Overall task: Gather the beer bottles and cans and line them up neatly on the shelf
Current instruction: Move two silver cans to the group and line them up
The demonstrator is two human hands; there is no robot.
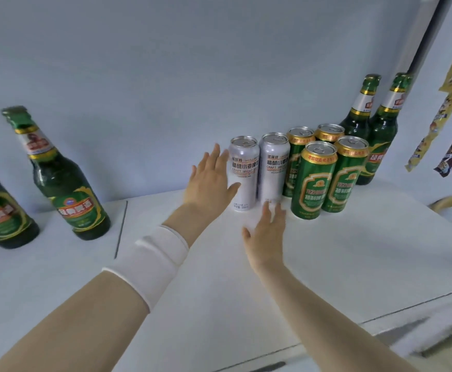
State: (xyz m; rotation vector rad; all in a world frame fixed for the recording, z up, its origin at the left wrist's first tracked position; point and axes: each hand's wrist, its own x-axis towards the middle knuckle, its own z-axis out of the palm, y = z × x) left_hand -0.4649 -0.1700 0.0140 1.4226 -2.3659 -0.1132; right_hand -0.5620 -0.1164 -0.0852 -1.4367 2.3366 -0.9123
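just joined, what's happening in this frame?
A person is lining up beer on a white shelf. Both hands are open and hold nothing: the left hand is by the left white can, the right hand is in front of the second white can. Four green cans and two green bottles are grouped to the right. Two more bottles stand apart at far left, not yet gathered.

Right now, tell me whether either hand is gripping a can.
No: the left hand and the right hand are both open, holding nothing, beside the white cans.
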